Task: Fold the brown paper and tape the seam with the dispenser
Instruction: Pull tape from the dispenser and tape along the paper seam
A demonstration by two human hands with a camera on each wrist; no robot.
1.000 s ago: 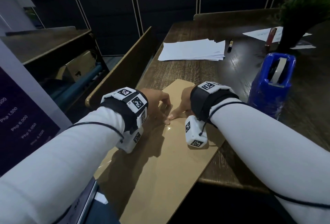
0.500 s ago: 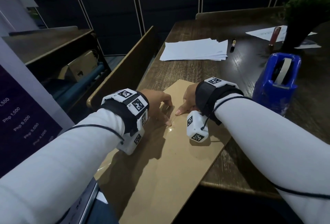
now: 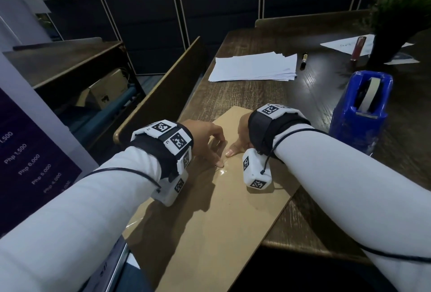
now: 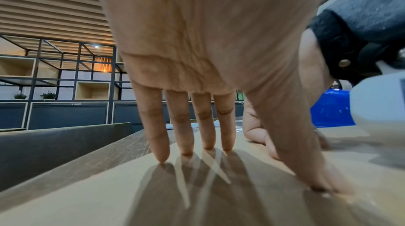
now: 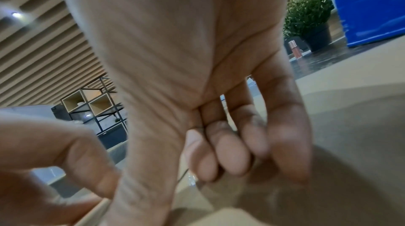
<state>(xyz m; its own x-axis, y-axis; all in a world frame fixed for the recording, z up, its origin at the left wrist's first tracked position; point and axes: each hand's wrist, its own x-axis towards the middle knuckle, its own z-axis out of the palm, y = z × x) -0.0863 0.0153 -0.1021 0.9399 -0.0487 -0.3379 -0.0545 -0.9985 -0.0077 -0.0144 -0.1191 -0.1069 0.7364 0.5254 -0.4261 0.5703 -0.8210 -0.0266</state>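
Paper (image 3: 210, 217) lies folded at frame centre; left hand (image 3: 205, 138), fingers straight, and right hand (image 3: 240, 138), fingers curled, press tape (image 3: 222, 171); dispenser (image 3: 359, 114) idle.

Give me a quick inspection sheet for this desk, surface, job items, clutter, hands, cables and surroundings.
Surface: dark wooden table, brown paper overhanging its near edge.
Job's things: the paper lies flat, a glossy tape strip on it; blue tape dispenser stands to the right.
Clutter: white paper stack, marker, potted plant, loose sheets.
Grippers: left hand presses fingertips and thumb on the paper; right hand rests thumb on it, fingers curled.
Cables: a black cord along each sleeve.
Surroundings: dark cabinets, purple price sign, cardboard box.
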